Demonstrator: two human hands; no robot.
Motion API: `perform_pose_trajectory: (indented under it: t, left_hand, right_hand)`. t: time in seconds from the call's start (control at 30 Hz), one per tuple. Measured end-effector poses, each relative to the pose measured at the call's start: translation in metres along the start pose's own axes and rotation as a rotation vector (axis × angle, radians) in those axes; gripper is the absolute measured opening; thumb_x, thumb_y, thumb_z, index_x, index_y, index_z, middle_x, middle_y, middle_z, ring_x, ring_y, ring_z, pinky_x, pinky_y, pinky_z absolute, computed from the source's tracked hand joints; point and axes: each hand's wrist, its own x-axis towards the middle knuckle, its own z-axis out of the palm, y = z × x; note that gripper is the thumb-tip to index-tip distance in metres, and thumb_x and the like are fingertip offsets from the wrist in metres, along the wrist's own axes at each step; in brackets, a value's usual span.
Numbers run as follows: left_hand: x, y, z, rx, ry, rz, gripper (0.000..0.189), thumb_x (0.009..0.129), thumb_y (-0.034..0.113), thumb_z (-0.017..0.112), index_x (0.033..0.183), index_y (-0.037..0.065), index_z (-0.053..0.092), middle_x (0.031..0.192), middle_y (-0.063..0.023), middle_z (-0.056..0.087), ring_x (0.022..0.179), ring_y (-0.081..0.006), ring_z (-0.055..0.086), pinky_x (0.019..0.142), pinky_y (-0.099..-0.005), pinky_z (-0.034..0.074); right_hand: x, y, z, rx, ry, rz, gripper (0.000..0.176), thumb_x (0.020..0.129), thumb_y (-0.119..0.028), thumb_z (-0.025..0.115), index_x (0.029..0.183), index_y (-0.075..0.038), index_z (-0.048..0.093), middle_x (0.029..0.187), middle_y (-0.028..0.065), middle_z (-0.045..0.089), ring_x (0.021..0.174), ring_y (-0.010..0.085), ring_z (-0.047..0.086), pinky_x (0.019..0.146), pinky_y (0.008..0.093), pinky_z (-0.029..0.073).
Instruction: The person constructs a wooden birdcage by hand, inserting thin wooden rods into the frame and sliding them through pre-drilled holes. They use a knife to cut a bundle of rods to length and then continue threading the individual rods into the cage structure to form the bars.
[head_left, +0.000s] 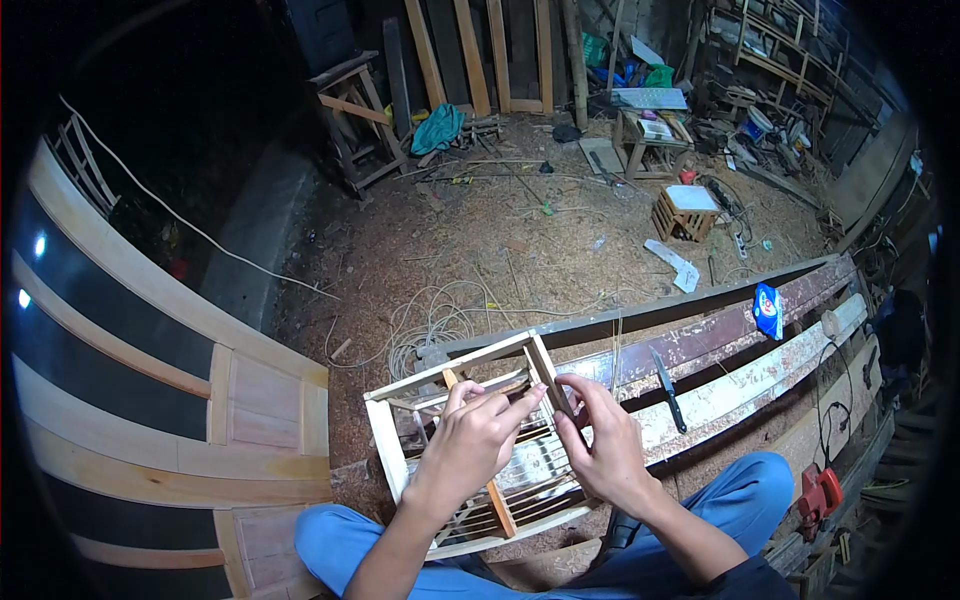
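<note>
A slatted wooden frame [387, 440], box-like with pale rails and thin inner bars, rests across the bench boards in front of my lap. My left hand [473, 437] is over the frame, its fingers bent in a pinch near the right rail; whatever is between the fingertips is too small to tell. On the other side of that rail, my right hand [607, 448] has thumb and fingers closed against the wood. Right of the frame, a knife [668, 390] with a black handle lies on the bench.
A blue packet [767, 312] sits farther along the bench [710, 345]. A red power tool [820, 497] with a cord is at the lower right. Wooden panels [265, 400] stand at left. Coiled cable [430, 325], a small crate stool [686, 212] and shavings cover the ground.
</note>
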Motion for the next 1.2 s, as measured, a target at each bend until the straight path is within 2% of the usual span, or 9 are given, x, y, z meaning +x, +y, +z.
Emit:
perform_pose_trajectory:
  t: [0.03,0.3,0.43,0.5,0.7,0.9,1.03,1.1,1.2]
  left_hand:
    - [0.000,-0.001,0.001,-0.001,0.000,-0.002,0.047,0.095,0.006,0.074,0.141,0.016,0.073,0.103,-0.0112,0.078,0.091,-0.0254,0.073,0.107,-0.0450,0.048]
    - [-0.002,0.001,0.000,-0.018,-0.031,0.035,0.045,0.090,-0.001,0.073,0.132,0.014,0.077,0.088,-0.0090,0.071,0.090,-0.0245,0.073,0.111,-0.0478,0.048]
    - [-0.003,0.002,0.003,-0.013,0.011,0.048,0.044,0.089,-0.003,0.071,0.129,0.013,0.078,0.090,-0.0092,0.072,0.092,-0.0248,0.073,0.114,-0.0501,0.047]
    - [-0.002,0.002,0.003,-0.034,0.020,0.041,0.042,0.089,-0.002,0.070,0.128,0.009,0.077,0.091,-0.0128,0.071,0.093,-0.0277,0.073,0.120,-0.0531,0.044]
    - [0.000,0.007,0.006,0.013,0.100,-0.028,0.036,0.091,0.001,0.071,0.126,0.005,0.077,0.093,-0.0141,0.072,0.099,-0.0277,0.073,0.127,-0.0584,0.037]
    - [0.002,0.008,0.007,0.011,0.131,-0.053,0.031,0.092,0.003,0.072,0.122,0.002,0.078,0.096,-0.0138,0.075,0.108,-0.0269,0.073,0.128,-0.0608,0.034]
    - [0.001,0.005,0.006,0.002,0.108,-0.015,0.030,0.092,0.004,0.073,0.121,0.002,0.079,0.094,-0.0132,0.075,0.108,-0.0266,0.073,0.128,-0.0606,0.032]
    - [0.002,0.006,0.004,-0.037,0.088,-0.052,0.029,0.093,0.004,0.074,0.121,0.005,0.079,0.100,-0.0132,0.077,0.108,-0.0283,0.074,0.127,-0.0607,0.033]
    - [0.001,0.007,0.002,-0.054,0.076,-0.071,0.027,0.095,0.006,0.073,0.122,0.006,0.079,0.098,-0.0123,0.077,0.104,-0.0279,0.075,0.126,-0.0592,0.035]
  right_hand:
    - [0.000,0.000,0.000,0.020,0.004,0.000,0.041,0.099,-0.011,0.070,0.139,-0.009,0.061,0.104,0.0144,0.068,0.093,0.0334,0.073,0.075,0.0462,0.057]
    - [-0.001,0.003,0.002,0.019,0.002,0.024,0.041,0.098,-0.012,0.070,0.138,-0.010,0.062,0.103,0.0133,0.068,0.091,0.0325,0.073,0.074,0.0454,0.057]
    - [-0.001,0.002,0.002,0.029,0.013,0.025,0.041,0.098,-0.011,0.070,0.138,-0.010,0.063,0.101,0.0128,0.068,0.090,0.0320,0.072,0.073,0.0445,0.057]
    - [-0.001,0.003,0.002,0.030,0.018,0.015,0.041,0.098,-0.011,0.070,0.138,-0.010,0.063,0.101,0.0128,0.068,0.090,0.0318,0.072,0.073,0.0442,0.057]
    - [-0.001,0.002,0.002,0.030,0.017,0.009,0.041,0.098,-0.011,0.070,0.138,-0.010,0.064,0.101,0.0124,0.068,0.088,0.0310,0.072,0.073,0.0434,0.056]
    - [-0.001,0.002,0.002,0.028,0.011,0.017,0.041,0.097,-0.010,0.070,0.138,-0.010,0.064,0.100,0.0120,0.068,0.087,0.0306,0.072,0.072,0.0428,0.057]
    - [-0.001,0.007,0.006,0.014,0.044,-0.028,0.041,0.098,-0.011,0.070,0.138,-0.010,0.064,0.100,0.0115,0.068,0.085,0.0289,0.073,0.071,0.0418,0.056]
    - [0.000,0.005,0.004,0.020,0.036,-0.016,0.041,0.098,-0.011,0.070,0.138,-0.009,0.064,0.100,0.0117,0.068,0.084,0.0282,0.073,0.071,0.0416,0.057]
    - [0.000,0.001,0.002,0.034,0.023,0.003,0.041,0.098,-0.010,0.070,0.138,-0.008,0.063,0.103,0.0126,0.070,0.084,0.0275,0.074,0.071,0.0411,0.058]
